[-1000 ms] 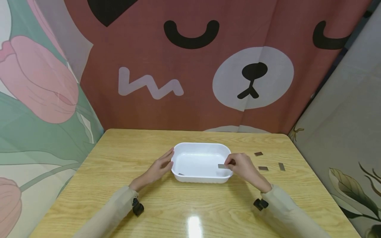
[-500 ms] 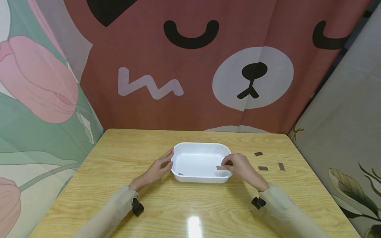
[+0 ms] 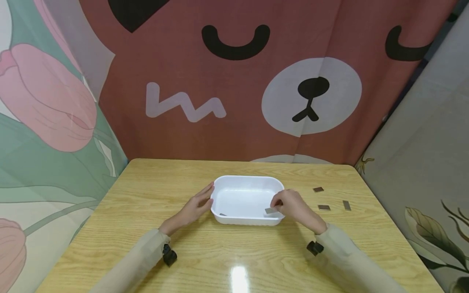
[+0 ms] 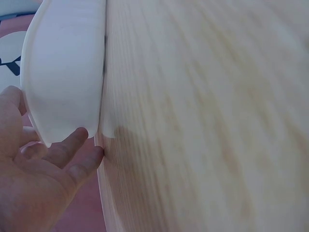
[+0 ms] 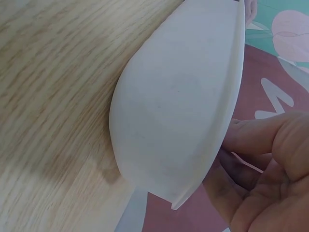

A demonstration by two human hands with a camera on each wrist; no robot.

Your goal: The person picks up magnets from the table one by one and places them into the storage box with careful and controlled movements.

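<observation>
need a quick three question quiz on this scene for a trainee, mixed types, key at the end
1. How many small flat pieces lie on the table, right of the tray?
2. True or false: the tray is upside down.
3. Which hand pinches a piece: a) left, b) right, c) both?

Key:
1. Three.
2. False; it stands open side up.
3. b) The right hand; the left hand touches the tray.

The right hand (image 3: 293, 206) has shifted left; its grey piece (image 3: 270, 211) now slants.
</observation>
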